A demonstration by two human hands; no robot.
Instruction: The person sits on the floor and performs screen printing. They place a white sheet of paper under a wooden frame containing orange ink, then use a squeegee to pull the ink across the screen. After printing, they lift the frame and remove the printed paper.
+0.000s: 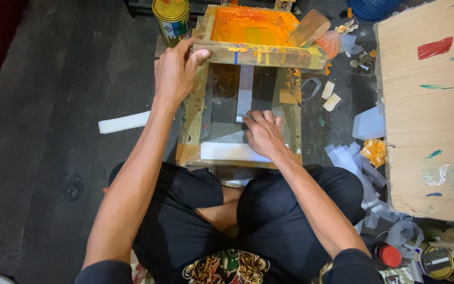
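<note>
A wooden screen-printing frame (pixel 261 51) coated in orange ink is tilted up at its near edge. My left hand (pixel 175 71) grips the frame's near left corner and holds it raised. Under it lies a glass base board (pixel 195 113) with tape-covered, paint-spattered edges. My right hand (pixel 262 134) rests flat on the glass, fingers together on a clear plastic sheet (pixel 232 150) with a white strip along its near edge. A wooden squeegee (pixel 310 27) leans inside the frame at the right.
A yellow-lidded ink can (pixel 171 18) stands at the frame's left. A tall stack of cardboard sheets (pixel 431 105) fills the right side. Paper scraps (pixel 350 158) and an orange-stained rag (pixel 375 151) lie between. A white strip (pixel 123 122) lies on the dark floor at left.
</note>
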